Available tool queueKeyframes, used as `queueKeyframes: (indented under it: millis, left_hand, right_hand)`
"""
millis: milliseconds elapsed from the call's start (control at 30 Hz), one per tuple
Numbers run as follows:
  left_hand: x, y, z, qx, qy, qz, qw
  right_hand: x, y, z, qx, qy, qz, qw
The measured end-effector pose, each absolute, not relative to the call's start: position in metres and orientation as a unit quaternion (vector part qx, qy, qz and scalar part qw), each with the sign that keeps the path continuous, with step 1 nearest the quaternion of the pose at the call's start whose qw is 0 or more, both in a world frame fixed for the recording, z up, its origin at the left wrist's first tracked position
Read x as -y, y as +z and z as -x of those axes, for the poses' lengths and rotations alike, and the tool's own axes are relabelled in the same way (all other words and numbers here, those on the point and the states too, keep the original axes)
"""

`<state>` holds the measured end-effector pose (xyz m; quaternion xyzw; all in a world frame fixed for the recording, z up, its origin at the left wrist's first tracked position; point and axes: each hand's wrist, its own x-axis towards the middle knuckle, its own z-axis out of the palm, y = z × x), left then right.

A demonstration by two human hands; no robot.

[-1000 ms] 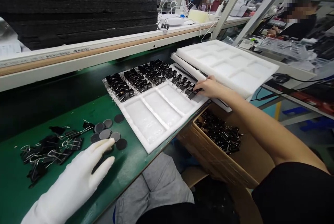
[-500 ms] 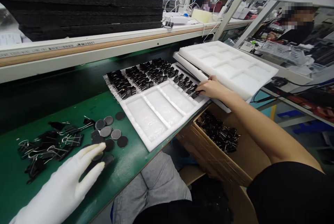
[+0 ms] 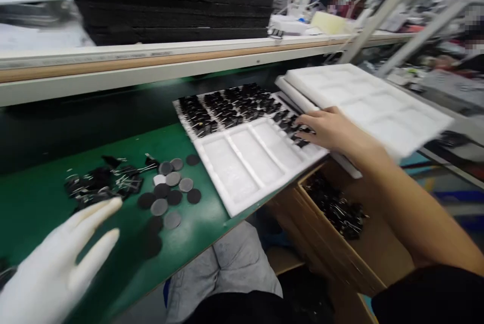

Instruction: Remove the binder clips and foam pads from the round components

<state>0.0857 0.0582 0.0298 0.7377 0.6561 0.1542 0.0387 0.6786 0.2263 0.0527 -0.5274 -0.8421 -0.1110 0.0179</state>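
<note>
Surface (image 3: 38, 163) ahead of you was green and ran under your work. Stack of black foam sheets (image 3: 174, 6) stood upper L, on the raised ledge (image 3: 151, 74) behind it. Open cardboard box (image 3: 325, 243) sat below the surface's near edge, to your R. Stacked white trays (image 3: 351, 89) lay upper R, partly behind your R arm (image 3: 416, 198). White work tray (image 3: 257, 147) lay L of them, its nearer compartments showing white bottoms.

Your L hand (image 3: 53, 258), in a white glove (image 3: 34, 283), hung lower L w/ thumb & fingers apart, nothing gripped. Your R hand (image 3: 328, 127), bare, was at the tray's R side, fingers curved down at the black binder clips (image 3: 286, 119) there; blur hid the tips, so can't tell if it gripped one.

Those clips packed the tray's far part in rows, plus the col. by your R hand. More clips (image 3: 336, 208) lay heaped in the box, + a loose pile (image 3: 100, 178) on the surface just beyond your L hand. Round discs (image 3: 173, 179), dark & light gray, lay btwn that pile and the tray, some overlapping.
</note>
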Motion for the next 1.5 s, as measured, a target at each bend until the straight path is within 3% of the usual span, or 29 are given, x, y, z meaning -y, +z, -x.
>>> queueKeyframes:
  millis: [133,233,300,500,733,900,1133,1367,1500]
  left_hand:
    - [-0.054,0.042,-0.074,-0.711,0.178,-0.674,-0.096]
    - [-0.044,0.033,-0.046,-0.764,0.196,-0.571,-0.227]
    - [-0.03,0.025,-0.02,-0.793,0.192,-0.521,-0.251]
    - [0.016,0.016,0.037,-0.833,0.159,-0.469,-0.246]
    - [0.028,0.003,-0.006,-0.875,0.064,-0.458,-0.144]
    - [0.014,-0.004,-0.033,-0.879,0.069,-0.457,-0.115]
    - [-0.003,-0.001,-0.044,-0.836,0.154,-0.527,0.004]
    - [0.006,-0.009,-0.073,-0.813,0.193,-0.548,0.035]
    - [0.008,-0.002,-0.088,-0.819,0.127,-0.557,0.047]
  right_hand:
    - [-0.216,0.052,-0.585,0.913,-0.069,0.386,0.117]
    - [-0.208,0.037,-0.509,0.958,-0.026,0.255,0.128]
    - [-0.202,0.025,-0.465,0.972,-0.02,0.201,0.117]
    - [-0.189,-0.002,-0.393,0.994,-0.004,0.101,0.041]
    - [-0.198,-0.011,-0.393,0.984,0.148,0.096,0.035]
    - [-0.204,0.007,-0.398,0.935,0.308,0.153,0.086]
    - [-0.203,0.013,-0.382,0.76,0.579,0.233,0.179]
    - [-0.202,0.014,-0.383,0.669,0.669,0.245,0.213]
    - [-0.202,0.009,-0.388,0.625,0.701,0.262,0.222]
